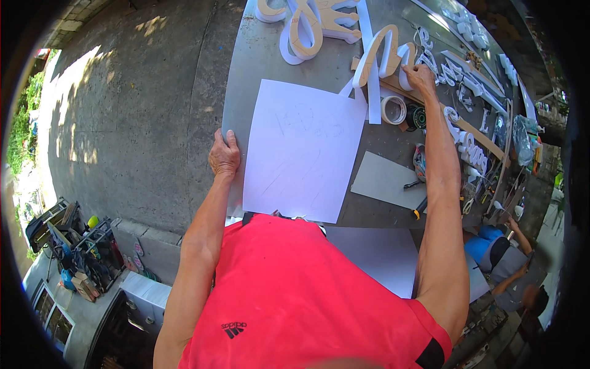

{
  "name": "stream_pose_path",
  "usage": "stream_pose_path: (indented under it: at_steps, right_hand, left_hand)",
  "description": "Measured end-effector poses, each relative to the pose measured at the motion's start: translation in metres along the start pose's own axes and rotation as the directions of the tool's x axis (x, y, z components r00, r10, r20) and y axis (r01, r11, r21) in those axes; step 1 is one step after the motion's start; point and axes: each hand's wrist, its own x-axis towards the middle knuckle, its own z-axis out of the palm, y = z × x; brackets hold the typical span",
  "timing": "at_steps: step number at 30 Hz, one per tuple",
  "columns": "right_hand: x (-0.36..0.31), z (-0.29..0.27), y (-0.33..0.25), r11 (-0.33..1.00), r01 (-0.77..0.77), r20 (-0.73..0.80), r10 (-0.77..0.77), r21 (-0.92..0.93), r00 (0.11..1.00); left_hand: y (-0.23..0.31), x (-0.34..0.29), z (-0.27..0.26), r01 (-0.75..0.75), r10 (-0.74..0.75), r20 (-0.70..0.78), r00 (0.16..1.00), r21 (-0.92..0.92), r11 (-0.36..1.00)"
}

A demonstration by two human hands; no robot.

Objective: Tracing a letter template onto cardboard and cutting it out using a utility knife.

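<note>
A large white sheet [295, 166] with faint pencil lines lies on the grey metal table [236, 74] in front of me. My left hand [224, 155] grips the table's left edge beside the sheet, its fingers partly hidden. Past the sheet's far right corner, my right hand [420, 79] is closed on the right end of a cursive foam letter [371, 61] with a tan face and white sides. A white strip [374, 101] lies beside that letter, across the sheet's corner. More tan-faced letters [305, 37] sit at the far edge.
Right of the sheet are a tape roll [393, 110], a grey flat panel [388, 179] and a yellow-black cutter [420, 208]. White cut letters [472, 150] and a long wooden strip [485, 138] lie farther right. Another person [507, 264] is at the lower right.
</note>
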Motion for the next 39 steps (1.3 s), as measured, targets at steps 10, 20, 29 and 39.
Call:
stream_pose_path:
  at_steps: [10, 20, 29, 39]
  right_hand:
    - [-0.002, 0.005, 0.015, 0.99, 0.128, -0.15, -0.118, 0.058, 0.982]
    - [-0.208, 0.042, -0.031, 0.83, 0.306, -0.504, -0.035, 0.467, 0.863]
    - [-0.355, 0.099, 0.115, 0.862, -0.226, -0.581, 0.479, 0.454, 0.658]
    - [-0.337, 0.078, 0.29, 0.771, -0.53, -0.532, 0.631, 0.353, 0.565]
  left_hand:
    - [-0.003, 0.0, 0.004, -0.003, 0.004, -0.031, 1.0, 0.032, 0.999]
    - [-0.001, 0.001, 0.006, -0.027, 0.028, -0.007, 1.0, 0.039, 0.999]
    - [0.0, 0.0, 0.01, -0.063, 0.064, -0.003, 0.998, 0.031, 0.997]
    - [-0.014, 0.007, 0.007, -0.072, 0.076, -0.033, 0.997, 0.1, 0.992]
